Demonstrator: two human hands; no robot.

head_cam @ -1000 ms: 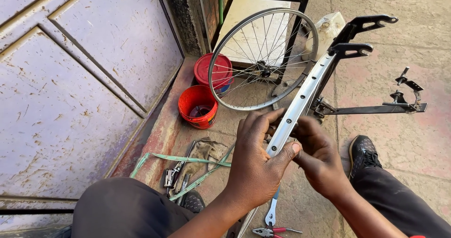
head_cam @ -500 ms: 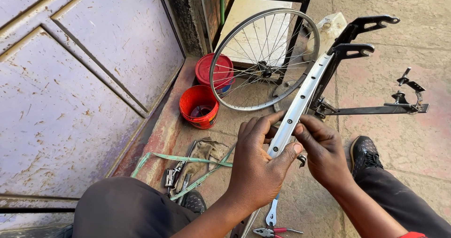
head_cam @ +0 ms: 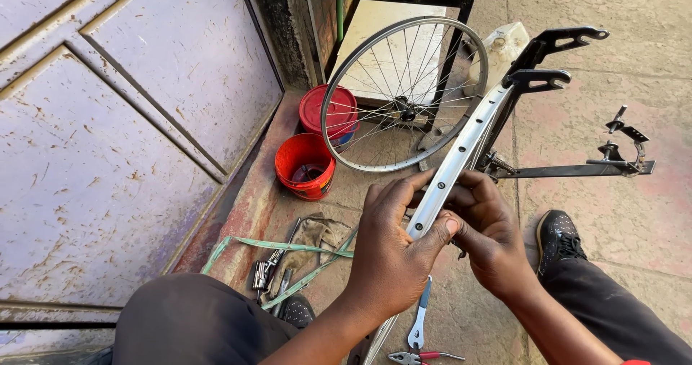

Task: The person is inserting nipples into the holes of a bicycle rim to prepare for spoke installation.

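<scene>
Both hands hold a bare silver wheel rim [head_cam: 454, 165] seen edge-on. Its long axis runs from near left, under the wrists, up to far right, into the black truing stand [head_cam: 537, 77]. The left hand [head_cam: 393, 253] pinches the rim with thumb and fingers. The right hand [head_cam: 490, 232] curls around it, just beside and slightly farther right.

Purple metal door [head_cam: 108, 120] (scuffed), sunlit concrete floor [head_cam: 613, 228]

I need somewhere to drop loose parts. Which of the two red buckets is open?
The nearer red bucket, closer to the hands: its top is open and dark inside. The farther red bucket, behind it by the spoked wheel, has a lid on.
</scene>
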